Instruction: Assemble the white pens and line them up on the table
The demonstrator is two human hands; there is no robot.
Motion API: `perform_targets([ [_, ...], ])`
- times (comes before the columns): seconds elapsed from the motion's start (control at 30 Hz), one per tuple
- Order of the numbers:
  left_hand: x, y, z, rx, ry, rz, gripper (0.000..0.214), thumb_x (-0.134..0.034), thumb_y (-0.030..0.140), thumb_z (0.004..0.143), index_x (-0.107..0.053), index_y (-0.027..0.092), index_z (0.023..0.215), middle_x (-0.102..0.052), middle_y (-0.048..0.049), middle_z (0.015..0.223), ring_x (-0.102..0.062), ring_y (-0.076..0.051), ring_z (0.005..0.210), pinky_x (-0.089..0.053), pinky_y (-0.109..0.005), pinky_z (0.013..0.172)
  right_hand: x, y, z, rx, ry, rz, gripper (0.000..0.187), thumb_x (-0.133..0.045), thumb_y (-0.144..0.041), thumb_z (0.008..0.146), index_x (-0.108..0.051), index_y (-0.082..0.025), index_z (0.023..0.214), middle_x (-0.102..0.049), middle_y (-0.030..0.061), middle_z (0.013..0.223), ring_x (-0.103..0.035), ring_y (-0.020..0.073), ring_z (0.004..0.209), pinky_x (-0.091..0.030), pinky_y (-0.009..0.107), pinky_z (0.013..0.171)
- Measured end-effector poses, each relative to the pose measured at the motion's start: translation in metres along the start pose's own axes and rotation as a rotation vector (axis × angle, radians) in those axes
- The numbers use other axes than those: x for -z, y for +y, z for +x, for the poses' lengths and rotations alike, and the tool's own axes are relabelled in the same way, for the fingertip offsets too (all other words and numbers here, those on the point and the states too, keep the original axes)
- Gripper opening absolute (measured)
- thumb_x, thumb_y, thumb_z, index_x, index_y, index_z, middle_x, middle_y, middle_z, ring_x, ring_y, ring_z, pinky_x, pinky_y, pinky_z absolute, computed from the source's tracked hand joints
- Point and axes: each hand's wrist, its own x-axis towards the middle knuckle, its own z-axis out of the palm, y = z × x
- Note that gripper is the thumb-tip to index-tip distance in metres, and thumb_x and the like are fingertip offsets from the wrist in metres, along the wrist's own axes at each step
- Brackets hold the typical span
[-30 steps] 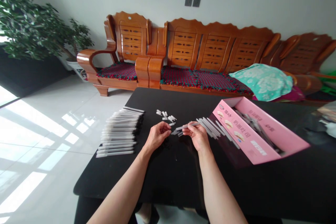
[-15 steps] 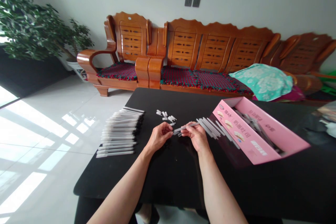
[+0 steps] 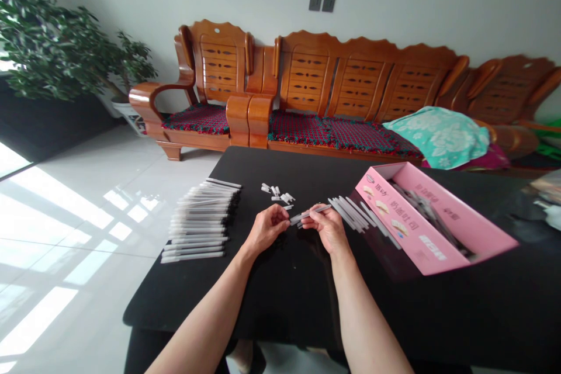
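Grey tube (image 3: 302,216) clamped between fingers of right hand (image 3: 329,228); left hand (image 3: 265,227): fingertips together, grip unclear; black table (image 3: 298,286), tiled floor (image 3: 99,210), wooden sofa (image 3: 357,55); pink box (image 3: 390,205) marked 吐司

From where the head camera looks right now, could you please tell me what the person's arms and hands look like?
The bare left hand and bare right hand wear no gloves. The left forearm and right forearm taper toward the wrists; no sleeve, watch or bracelet shows on either. Whether a ring is worn is too small to tell.
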Motion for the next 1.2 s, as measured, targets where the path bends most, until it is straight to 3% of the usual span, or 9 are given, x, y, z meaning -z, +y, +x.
perform_targets([
  [0.27,-0.0025,-0.0044,0.0008,-0.031,0.027,0.008,0.015,-0.069,0.024,0.078,-0.06,0.016,0.087,-0.062,0.0012,0.072,-0.056,-0.011,0.062,-0.043,-0.02,0.058,0.0008,0.002,0.0002,-0.018,0.014,-0.014,0.026,-0.082,-0.028,0.07,-0.065,-0.016,0.085,-0.076,0.0055,0.076,-0.074,0.0192,0.064,-0.061,0.025,0.055],
  [0.5,-0.0065,0.0005,-0.0012,-0.128,0.123,0.202,0.014,-0.07,0.021,0.077,-0.063,0.018,0.088,-0.067,-0.0003,0.079,-0.062,-0.013,0.072,-0.048,-0.023,0.069,0.0011,0.0033,0.0014,-0.03,0.058,-0.028,0.027,-0.083,-0.029,0.069,-0.064,-0.015,0.082,-0.074,0.0051,0.068,-0.073,0.0197,0.059,-0.061,0.024,0.052],
  [0.67,-0.0037,0.0042,-0.0011,-0.098,0.116,0.256,0.028,-0.065,0.037,0.085,-0.067,0.016,0.102,-0.068,-0.0022,0.078,-0.061,-0.014,0.069,-0.046,-0.022,0.064,-0.0002,0.0023,0.0014,-0.005,0.087,-0.011,0.029,-0.084,-0.03,0.069,-0.063,-0.015,0.083,-0.073,0.0041,0.067,-0.074,0.0199,0.059,-0.061,0.024,0.051],
  [0.77,-0.0017,0.0028,-0.0009,-0.043,0.078,0.383,0.039,-0.049,0.046,0.094,-0.069,0.014,0.081,-0.06,0.0001,0.059,-0.053,-0.011,0.054,-0.037,-0.021,0.054,-0.0004,0.0022,0.0015,0.003,0.09,-0.002,0.03,-0.084,-0.029,0.068,-0.063,-0.015,0.083,-0.073,0.0035,0.067,-0.074,0.0203,0.06,-0.061,0.024,0.051],
  [0.87,-0.0016,0.0006,-0.0004,-0.009,0.048,0.429,0.042,-0.049,0.045,0.093,-0.066,0.014,0.07,-0.058,0.0005,0.056,-0.05,-0.01,0.05,-0.032,-0.02,0.051,-0.0004,0.0024,0.0015,0.0,0.074,-0.011,0.028,-0.083,-0.029,0.069,-0.063,-0.015,0.083,-0.073,0.0043,0.067,-0.074,0.0206,0.06,-0.061,0.024,0.052],
  [1.03,-0.0039,0.0005,0.0007,-0.017,0.112,0.361,0.019,-0.067,0.035,0.08,-0.07,0.016,0.082,-0.064,0.0003,0.067,-0.052,-0.011,0.058,-0.036,-0.02,0.054,-0.0011,0.0022,0.0009,-0.007,0.05,-0.025,0.026,-0.082,-0.029,0.072,-0.063,-0.014,0.082,-0.074,0.0055,0.067,-0.074,0.0201,0.061,-0.061,0.024,0.053],
  [1.13,-0.0039,0.0026,0.0003,-0.036,0.136,0.318,0.027,-0.072,0.037,0.077,-0.069,0.016,0.094,-0.065,0.0006,0.073,-0.052,-0.011,0.059,-0.039,-0.02,0.056,-0.001,0.002,0.0009,-0.008,0.059,-0.014,0.027,-0.082,-0.029,0.071,-0.063,-0.015,0.082,-0.073,0.0047,0.068,-0.074,0.0199,0.061,-0.061,0.024,0.052],
  [1.2,-0.0029,0.0036,-0.0002,-0.071,0.149,0.362,0.03,-0.067,0.042,0.083,-0.069,0.017,0.098,-0.065,-0.0002,0.075,-0.052,-0.011,0.06,-0.039,-0.021,0.058,-0.0007,0.0022,0.0011,-0.004,0.073,-0.003,0.027,-0.083,-0.029,0.07,-0.063,-0.015,0.083,-0.073,0.0037,0.068,-0.074,0.0196,0.06,-0.061,0.024,0.052],
])
